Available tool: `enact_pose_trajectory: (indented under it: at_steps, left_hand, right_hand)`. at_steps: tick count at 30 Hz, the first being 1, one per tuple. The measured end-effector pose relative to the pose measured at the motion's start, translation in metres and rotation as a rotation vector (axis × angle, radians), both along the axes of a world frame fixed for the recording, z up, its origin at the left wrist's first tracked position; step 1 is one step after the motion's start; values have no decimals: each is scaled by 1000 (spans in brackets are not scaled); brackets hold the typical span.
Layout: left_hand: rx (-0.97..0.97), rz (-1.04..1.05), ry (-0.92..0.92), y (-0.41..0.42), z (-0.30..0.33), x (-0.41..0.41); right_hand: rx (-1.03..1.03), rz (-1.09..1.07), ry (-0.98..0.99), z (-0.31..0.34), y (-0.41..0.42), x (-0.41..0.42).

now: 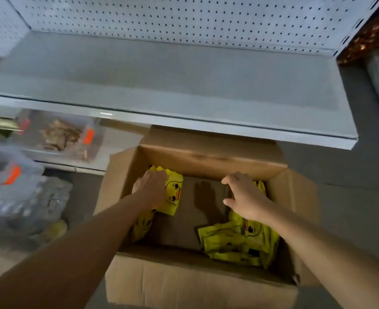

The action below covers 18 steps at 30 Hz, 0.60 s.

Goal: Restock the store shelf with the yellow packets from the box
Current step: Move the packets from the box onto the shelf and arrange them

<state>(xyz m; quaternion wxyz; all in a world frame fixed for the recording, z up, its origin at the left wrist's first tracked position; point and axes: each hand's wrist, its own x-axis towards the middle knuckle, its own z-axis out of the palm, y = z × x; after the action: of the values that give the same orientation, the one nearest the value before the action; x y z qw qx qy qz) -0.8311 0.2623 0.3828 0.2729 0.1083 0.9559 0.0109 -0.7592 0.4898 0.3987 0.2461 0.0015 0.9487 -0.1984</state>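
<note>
Both hands inside the open cardboard box (197, 284) on the floor under the shelf (161, 85). Left hand (151, 188) lies over a yellow packet (172, 192) in the box's far-left corner, fingers curved on its top edge; can't tell if it's actually gripped. Right hand (243, 196) spread, fingers apart, holding nothing, hovering above the packet pile (237, 244) along the box's right wall. Clear bins (56, 134) on the lower shelf, left.

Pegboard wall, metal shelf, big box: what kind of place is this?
Most likely a shop aisle during restocking: a bare grey shelf with a pegboard back, and an open cardboard box of yellow duck-face packets.
</note>
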Motion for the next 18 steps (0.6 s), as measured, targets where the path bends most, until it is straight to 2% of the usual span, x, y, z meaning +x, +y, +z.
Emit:
enact_pose_trajectory:
  at_steps: [9, 13, 18]
  left_hand:
    - [-63, 127, -134, -7, -132, -21]
    - [-89, 158, -90, -5, -176, -33]
    - [-12, 265, -41, 10, -210, -42]
  right_hand:
    - [-16, -178, -127, -94, -10, 15]
    - [-11, -282, -141, -123, -12, 18]
    - [1, -311, -139, -142, -5, 27]
